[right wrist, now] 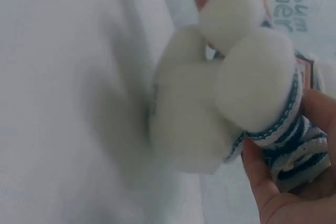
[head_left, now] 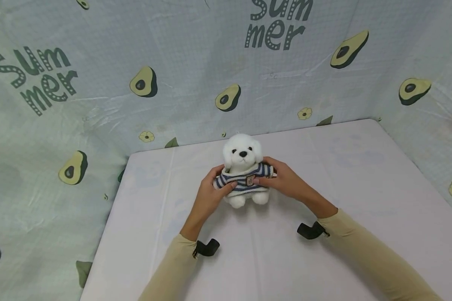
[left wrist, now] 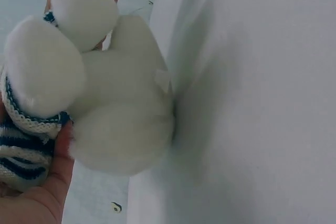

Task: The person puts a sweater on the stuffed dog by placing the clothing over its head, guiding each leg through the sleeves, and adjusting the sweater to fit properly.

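A white plush dog (head_left: pixel 242 150) in a blue-and-white striped sweater (head_left: pixel 231 190) faces the head camera, upright over the table. My left hand (head_left: pixel 208 192) grips its side and sleeve, the thumb across the sweater front. On the opposite side, my right hand (head_left: pixel 290 180) holds it likewise, thumb beside the small chest patch (head_left: pixel 250 180). Both wrist views show the plush dog (left wrist: pixel 123 98) (right wrist: pixel 189 103) from its leg end, with rounded feet and white underside. Its underside is close to the tabletop; I cannot tell whether it touches. Fingers behind the body are partly hidden.
A pale, cloth-covered table (head_left: pixel 226 267) spreads around the hands, its back edge just behind the dog. A curtain (head_left: pixel 188 50) printed with avocados and lettering hangs behind and at both sides. Black wrist-worn devices (head_left: pixel 207 248) (head_left: pixel 310 230) stick out below the hands.
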`<state>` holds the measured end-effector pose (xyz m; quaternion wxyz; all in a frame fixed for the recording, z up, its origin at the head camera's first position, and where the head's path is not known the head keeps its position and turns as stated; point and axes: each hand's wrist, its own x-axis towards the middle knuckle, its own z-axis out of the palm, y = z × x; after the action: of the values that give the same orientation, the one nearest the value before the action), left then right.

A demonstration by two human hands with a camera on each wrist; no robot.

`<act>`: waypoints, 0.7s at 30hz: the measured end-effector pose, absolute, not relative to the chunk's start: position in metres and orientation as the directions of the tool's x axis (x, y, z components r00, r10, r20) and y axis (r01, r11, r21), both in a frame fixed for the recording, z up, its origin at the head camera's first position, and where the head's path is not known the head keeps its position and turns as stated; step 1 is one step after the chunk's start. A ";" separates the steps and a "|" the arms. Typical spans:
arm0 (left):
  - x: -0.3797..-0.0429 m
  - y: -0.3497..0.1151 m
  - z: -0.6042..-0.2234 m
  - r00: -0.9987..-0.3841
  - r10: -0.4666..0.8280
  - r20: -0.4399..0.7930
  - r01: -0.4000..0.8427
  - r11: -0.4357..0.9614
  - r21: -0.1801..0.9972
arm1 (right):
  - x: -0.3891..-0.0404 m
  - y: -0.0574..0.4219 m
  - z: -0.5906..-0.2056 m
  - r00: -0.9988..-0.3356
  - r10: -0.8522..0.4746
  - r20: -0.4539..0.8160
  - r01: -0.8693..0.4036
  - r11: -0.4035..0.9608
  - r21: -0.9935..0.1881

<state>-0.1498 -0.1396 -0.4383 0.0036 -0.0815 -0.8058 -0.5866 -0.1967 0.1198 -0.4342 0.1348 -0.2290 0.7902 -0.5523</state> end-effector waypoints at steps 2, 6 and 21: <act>-0.149 -0.139 -0.435 -0.992 0.104 0.070 0.097 0.280 0.955 | -0.197 0.119 -0.431 -0.874 -0.485 -0.001 -0.171 0.309 -0.936; -0.149 -0.138 -0.431 -0.998 0.070 0.011 0.028 0.252 0.967 | -0.197 0.118 -0.428 -0.897 -0.433 -0.090 -0.082 0.361 -0.929; -0.149 -0.135 -0.423 -0.984 -0.046 -0.169 -0.175 0.180 0.968 | -0.200 0.113 -0.425 -0.874 -0.391 -0.287 0.185 0.278 -0.943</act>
<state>-0.1491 -0.1346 -0.4233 -0.0506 0.0722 -0.7666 -0.6361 -0.2001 0.1128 -0.4254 0.2412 -0.0677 0.7620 -0.5972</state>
